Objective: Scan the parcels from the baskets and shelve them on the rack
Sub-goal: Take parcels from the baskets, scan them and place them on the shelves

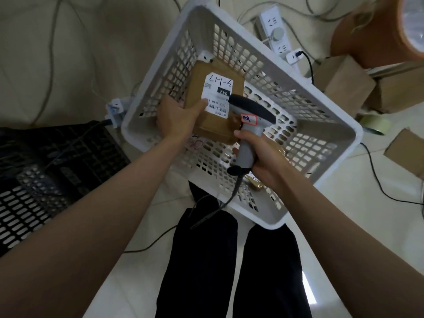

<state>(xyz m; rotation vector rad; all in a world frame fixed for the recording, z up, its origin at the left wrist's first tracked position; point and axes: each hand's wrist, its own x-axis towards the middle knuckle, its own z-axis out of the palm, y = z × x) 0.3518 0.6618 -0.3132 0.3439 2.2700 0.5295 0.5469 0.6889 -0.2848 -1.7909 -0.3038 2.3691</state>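
Holding a brown cardboard parcel (213, 104) above the white basket (241, 106), the left hand (179, 120) grips the parcel's near left edge, thumb lying on the white shipping label (218, 94) stuck to its top. The label carries a barcode, the printed number 032 and a handwritten code, all upside down from this viewpoint.

Left of the white basket, a black basket (46, 175) with the same slotted walls sits on the floor (142, 226), a dark cable draped across it. A small white plug block (115, 110) lies between the two baskets, touching the white basket's left corner.

Over the white basket's middle, the right hand (259, 157) is wrapped round the grey handle of a barcode scanner (249, 125). Its dark head points at the label, just beside the parcel's right edge, and a pink sticker with handwriting sits on its neck. A dark cord (220, 203) hangs from the handle's base over the basket's near rim. Another packet shows partly on the basket's bottom, under the right hand.

Beyond the white basket's far rim lies a white power strip (275, 33) with plugs in it. Right of the basket, several cardboard boxes (346, 81) stand on the floor, with an orange rounded object (367, 37) behind them.
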